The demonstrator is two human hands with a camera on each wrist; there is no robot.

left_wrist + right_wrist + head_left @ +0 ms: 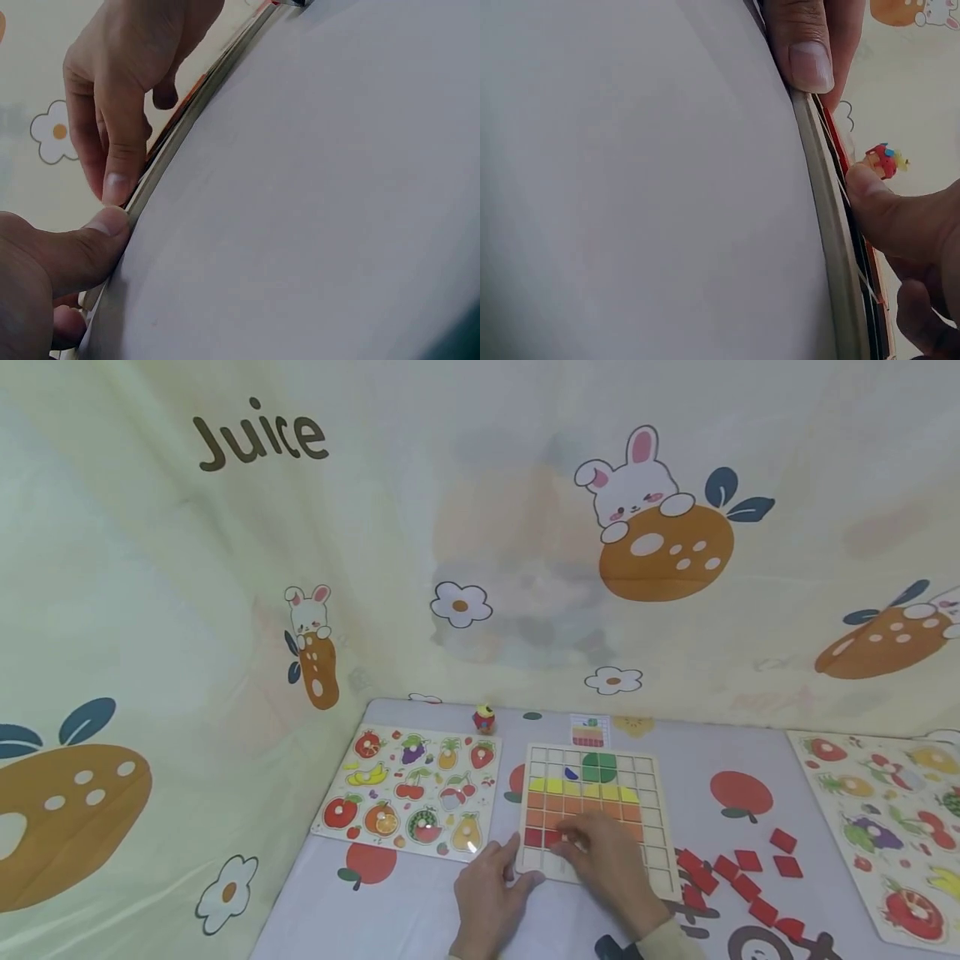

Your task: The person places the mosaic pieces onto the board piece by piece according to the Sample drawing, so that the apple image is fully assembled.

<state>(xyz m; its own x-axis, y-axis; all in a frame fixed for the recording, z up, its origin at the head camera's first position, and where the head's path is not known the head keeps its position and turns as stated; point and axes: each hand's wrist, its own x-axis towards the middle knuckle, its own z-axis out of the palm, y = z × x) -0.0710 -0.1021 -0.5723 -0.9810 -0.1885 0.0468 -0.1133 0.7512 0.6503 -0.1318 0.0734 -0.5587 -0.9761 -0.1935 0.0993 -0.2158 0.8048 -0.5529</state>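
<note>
A wooden grid board (651,852) lies on the table, filled with rows of yellow, orange and red tiles and a green shape near its top. My left hand (504,878) rests at the board's near left corner, and its thumb (101,236) presses against the board's edge (176,139). My right hand (581,845) lies palm down over the near rows, with a fingertip (116,184) touching the board's surface by the red tiles. Whether a tile sits under those fingers is hidden. Loose red tiles (738,877) lie to the right of the board.
A fruit peg puzzle (408,793) sits left of the board, and another (892,827) at the far right. A small red toy (483,719) and a picture card (589,731) stand behind the board. A printed cloth wall closes the back and left.
</note>
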